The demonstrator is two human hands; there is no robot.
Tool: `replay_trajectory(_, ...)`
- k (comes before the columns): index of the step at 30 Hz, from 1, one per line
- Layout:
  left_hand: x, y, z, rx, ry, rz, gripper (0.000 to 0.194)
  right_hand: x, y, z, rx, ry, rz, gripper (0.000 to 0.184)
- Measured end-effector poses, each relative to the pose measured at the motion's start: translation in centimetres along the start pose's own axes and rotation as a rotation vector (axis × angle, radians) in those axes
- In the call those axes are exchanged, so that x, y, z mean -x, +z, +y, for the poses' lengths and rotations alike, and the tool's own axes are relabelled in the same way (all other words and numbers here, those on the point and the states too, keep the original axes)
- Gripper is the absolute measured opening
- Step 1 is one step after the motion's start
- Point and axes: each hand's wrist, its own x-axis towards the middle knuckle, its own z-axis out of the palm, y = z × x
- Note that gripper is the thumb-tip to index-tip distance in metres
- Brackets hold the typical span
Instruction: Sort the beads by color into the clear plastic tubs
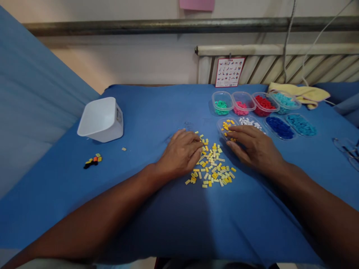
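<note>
A pile of small yellow and cream bricks [213, 164] lies on the blue cloth between my hands. My left hand [182, 151] rests palm down at the pile's left edge, fingers curled onto the bricks; what they hold, if anything, is hidden. My right hand [252, 147] lies at the pile's upper right, fingers stretched flat toward a clear tub with yellow bricks [226, 127], fingertips touching its near rim.
Clear tubs hold green [222, 104], pink [241, 106], red [264, 102], teal [284, 100], white [249, 121], dark blue [279, 127] and light blue [301, 125] bricks. A white scale with bowl [101, 118] stands left, a small black-orange-yellow build [92, 161] near it. Eyeglasses [347, 151] lie at the right edge.
</note>
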Motion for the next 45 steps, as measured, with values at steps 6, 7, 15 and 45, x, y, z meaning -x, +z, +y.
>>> replay_trajectory(6,0.1,0.4,-0.2,0.275,0.109,0.117,0.031,-0.4,0.0,-2.8,-0.124,-0.092,0.019,0.027)
replay_trajectory(7,0.1,0.5,0.0,0.323,0.125,0.120,0.031,-0.5,0.1,-3.2,-0.147,-0.090,0.007,0.026)
replay_trajectory(15,-0.1,-0.1,2.3,0.698,-0.040,0.048,0.027,-1.0,0.6,-4.8,-0.187,-0.058,0.034,0.011)
replay_trajectory(45,0.7,-0.6,-3.1,-0.023,-0.121,0.047,0.009,0.8,0.0,-0.2,-0.037,0.063,-0.032,0.021)
